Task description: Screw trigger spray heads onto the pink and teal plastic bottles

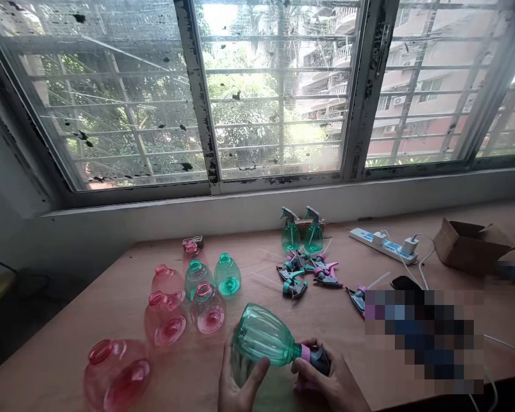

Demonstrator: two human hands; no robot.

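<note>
A green clear plastic spray bottle (264, 337) lies tilted sideways between my hands, above the wooden table (90, 320). My left hand (240, 380) cups the bottle's body from below, fingers curled round it. My right hand (326, 377) is wrapped round the pink collar and dark spray head (315, 357) at the bottle's neck. Several open pink bottles (165, 320) and green bottles (227, 274) without heads stand to the left.
Loose spray heads (306, 272) lie mid-table, with two finished green sprayers (302, 232) behind them by the window sill. A white power strip (384, 243), a phone (405, 282) and a cardboard box (470, 243) sit at the right. A blurred patch covers the right foreground.
</note>
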